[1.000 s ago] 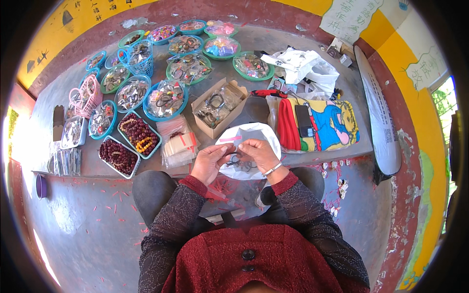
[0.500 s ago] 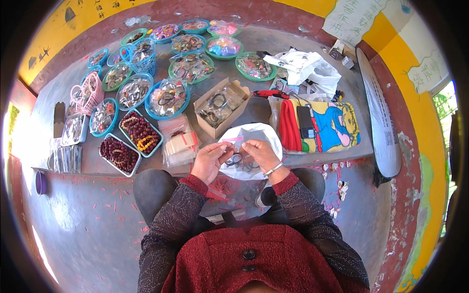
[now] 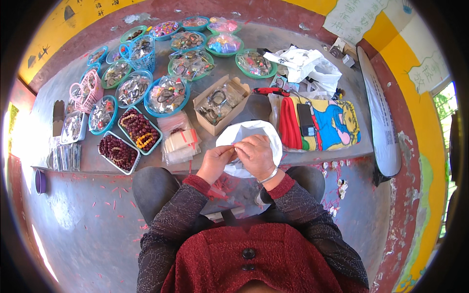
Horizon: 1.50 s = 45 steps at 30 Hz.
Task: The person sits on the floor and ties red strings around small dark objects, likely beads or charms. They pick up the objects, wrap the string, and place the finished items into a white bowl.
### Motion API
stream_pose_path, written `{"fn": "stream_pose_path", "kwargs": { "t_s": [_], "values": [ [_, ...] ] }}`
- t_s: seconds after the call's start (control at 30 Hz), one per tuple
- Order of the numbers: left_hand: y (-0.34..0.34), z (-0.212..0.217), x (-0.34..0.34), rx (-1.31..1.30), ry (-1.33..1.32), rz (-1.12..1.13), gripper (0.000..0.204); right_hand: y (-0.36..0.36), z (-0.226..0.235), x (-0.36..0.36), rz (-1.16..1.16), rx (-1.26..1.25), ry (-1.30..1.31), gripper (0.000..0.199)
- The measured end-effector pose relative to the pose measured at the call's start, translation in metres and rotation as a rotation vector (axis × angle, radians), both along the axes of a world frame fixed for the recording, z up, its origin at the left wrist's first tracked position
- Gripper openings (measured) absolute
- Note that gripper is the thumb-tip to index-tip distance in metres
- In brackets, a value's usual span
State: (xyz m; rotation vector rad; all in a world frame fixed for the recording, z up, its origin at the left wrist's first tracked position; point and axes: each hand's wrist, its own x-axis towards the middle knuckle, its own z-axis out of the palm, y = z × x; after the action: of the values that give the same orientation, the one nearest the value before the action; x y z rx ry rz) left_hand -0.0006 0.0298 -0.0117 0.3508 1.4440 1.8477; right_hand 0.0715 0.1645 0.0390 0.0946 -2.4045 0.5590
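Note:
My left hand (image 3: 215,163) is closed in a pinch, its fingertips pressed against those of my right hand (image 3: 256,156). The right one is also closed, its back turned up and covering the fingers, with a pale bracelet (image 3: 267,176) at the wrist. What the fingertips pinch is small and hidden behind them. Both hands are held over a white plastic bag (image 3: 276,141) that stands with its mouth spread wide at the table's front edge, between my knees. Left of my hands lie a stack of clear zip bags (image 3: 181,146) and an open cardboard box (image 3: 209,124) of bagged cord bracelets.
Baskets of packaged trinkets (image 3: 167,114) fill the table's left and back. Two trays of dark bead bracelets (image 3: 117,152) sit front left. To the right are a folded colourful towel (image 3: 337,127), a phone (image 3: 306,120) on it, and white carrier bags (image 3: 298,68). Red scraps litter the floor.
My hands have come together, the right one turning over toward the left. The small clear bag with a pink strip and dark cords, visible between them before, is now hidden from sight.

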Motion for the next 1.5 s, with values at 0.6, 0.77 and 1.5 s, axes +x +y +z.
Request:
{"fn": "stream_pose_path", "kwargs": {
  "t_s": [0.6,0.77,1.5],
  "values": [
    [-0.001,-0.010,0.002,-0.163,0.973,0.019,0.017,0.001,-0.006,0.003,0.027,0.171,-0.111,0.006],
    [-0.003,-0.007,0.003,-0.170,1.010,-0.007,0.019,-0.002,-0.004,0.003,0.019,0.153,-0.121,0.006],
    [-0.003,-0.007,0.005,-0.204,0.944,-0.079,0.013,0.003,-0.017,0.005,0.055,0.135,-0.155,0.007]
  ]
}}
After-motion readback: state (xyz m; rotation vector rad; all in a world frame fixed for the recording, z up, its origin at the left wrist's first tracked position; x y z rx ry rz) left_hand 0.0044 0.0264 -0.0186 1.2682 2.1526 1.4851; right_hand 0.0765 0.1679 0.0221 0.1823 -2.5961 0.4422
